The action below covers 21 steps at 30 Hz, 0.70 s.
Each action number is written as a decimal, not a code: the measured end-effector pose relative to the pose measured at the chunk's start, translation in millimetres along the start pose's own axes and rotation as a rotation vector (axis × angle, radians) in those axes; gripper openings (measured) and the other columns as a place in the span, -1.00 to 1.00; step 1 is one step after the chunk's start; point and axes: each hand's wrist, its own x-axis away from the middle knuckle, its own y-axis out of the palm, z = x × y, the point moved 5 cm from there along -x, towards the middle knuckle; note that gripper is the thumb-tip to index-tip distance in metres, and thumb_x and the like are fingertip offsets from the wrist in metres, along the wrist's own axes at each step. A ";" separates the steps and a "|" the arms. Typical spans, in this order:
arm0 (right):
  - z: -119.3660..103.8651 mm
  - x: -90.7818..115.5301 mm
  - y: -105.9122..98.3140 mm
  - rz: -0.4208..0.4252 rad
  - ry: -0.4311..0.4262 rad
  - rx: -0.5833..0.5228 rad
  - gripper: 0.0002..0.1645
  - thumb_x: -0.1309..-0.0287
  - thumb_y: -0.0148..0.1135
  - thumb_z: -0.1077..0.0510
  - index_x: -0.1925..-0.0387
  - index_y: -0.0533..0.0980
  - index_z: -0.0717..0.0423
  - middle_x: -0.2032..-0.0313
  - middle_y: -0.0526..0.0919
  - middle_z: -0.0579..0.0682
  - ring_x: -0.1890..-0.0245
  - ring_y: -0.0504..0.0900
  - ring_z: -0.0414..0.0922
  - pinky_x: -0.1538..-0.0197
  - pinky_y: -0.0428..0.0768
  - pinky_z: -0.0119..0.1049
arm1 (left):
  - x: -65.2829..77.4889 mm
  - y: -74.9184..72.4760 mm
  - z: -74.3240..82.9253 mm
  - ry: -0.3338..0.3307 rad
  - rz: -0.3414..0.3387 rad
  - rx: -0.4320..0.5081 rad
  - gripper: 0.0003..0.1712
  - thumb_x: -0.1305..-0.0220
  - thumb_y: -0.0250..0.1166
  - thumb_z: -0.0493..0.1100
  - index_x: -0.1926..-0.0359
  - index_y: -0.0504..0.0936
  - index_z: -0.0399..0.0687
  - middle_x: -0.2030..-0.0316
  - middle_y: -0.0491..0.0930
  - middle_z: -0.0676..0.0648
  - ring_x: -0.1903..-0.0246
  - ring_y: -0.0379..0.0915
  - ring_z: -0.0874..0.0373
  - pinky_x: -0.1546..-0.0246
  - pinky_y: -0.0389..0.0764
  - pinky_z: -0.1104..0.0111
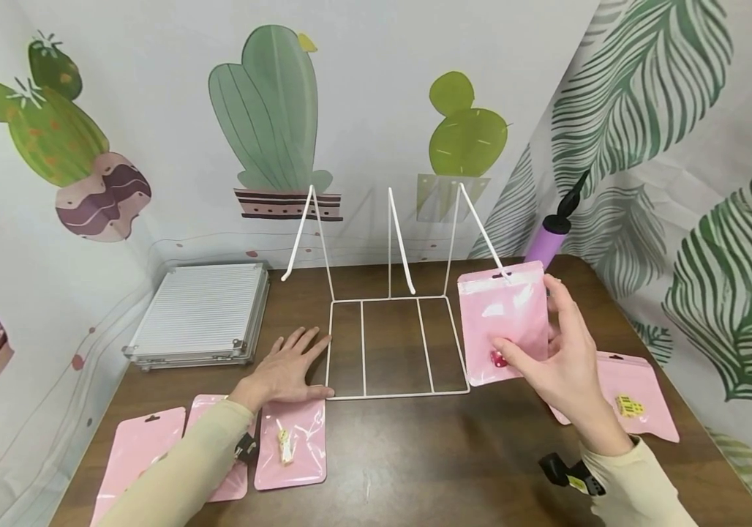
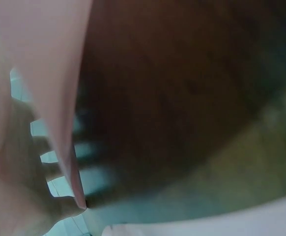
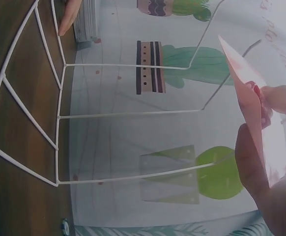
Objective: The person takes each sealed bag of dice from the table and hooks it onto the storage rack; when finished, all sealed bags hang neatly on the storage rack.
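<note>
A white wire rack [image 1: 364,350] with three upright prongs stands on the table. My right hand [image 1: 570,359] pinches a pink zip pouch [image 1: 501,307] with a small red item showing near its bottom. The pouch's hanging slot is at the tip of the right prong [image 1: 481,227]; whether the tip passes through, I cannot tell. In the right wrist view, the thumb and fingers grip the pouch [image 3: 248,98] from both sides. My left hand [image 1: 290,369] lies spread on the table, fingertips and thumb at the left edge of the rack's base.
Pink pouches lie at the left, one [image 1: 293,446] with a small yellow item, another [image 1: 145,439] partly under the left sleeve. More pink packaging [image 1: 639,388] lies right of the right hand. A silver case [image 1: 201,307] sits back left; a purple pump [image 1: 547,238] stands back right.
</note>
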 end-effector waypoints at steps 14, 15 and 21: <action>75.5 -88.8 83.2 0.226 -0.099 0.130 0.15 0.20 0.59 -0.03 -0.42 0.20 0.12 -0.08 0.48 0.35 0.01 0.45 0.22 -0.02 0.44 0.12 | 0.3 1.1 -0.1 0.003 0.002 0.008 0.21 0.06 0.18 0.60 -0.52 0.10 0.15 -0.49 0.06 -0.20 -0.45 -0.05 -0.27 -0.33 0.09 -0.28; 80.0 -93.3 87.7 0.232 -0.086 0.141 0.15 0.18 0.58 -0.05 -0.42 0.19 0.10 -0.08 0.48 0.35 0.00 0.45 0.21 -0.04 0.44 0.13 | 0.1 1.7 0.2 0.005 0.000 0.008 0.21 0.05 0.18 0.61 -0.52 0.09 0.15 -0.49 0.05 -0.19 -0.45 -0.05 -0.27 -0.33 0.09 -0.28; 91.5 -107.4 98.9 0.224 -0.008 0.161 0.18 0.16 0.56 -0.14 -0.44 0.14 0.00 -0.08 0.45 0.33 0.02 0.43 0.19 -0.03 0.44 0.12 | 0.0 0.9 0.8 0.007 -0.005 0.005 0.21 0.05 0.19 0.60 -0.52 0.09 0.14 -0.49 0.05 -0.19 -0.45 -0.05 -0.26 -0.32 0.10 -0.29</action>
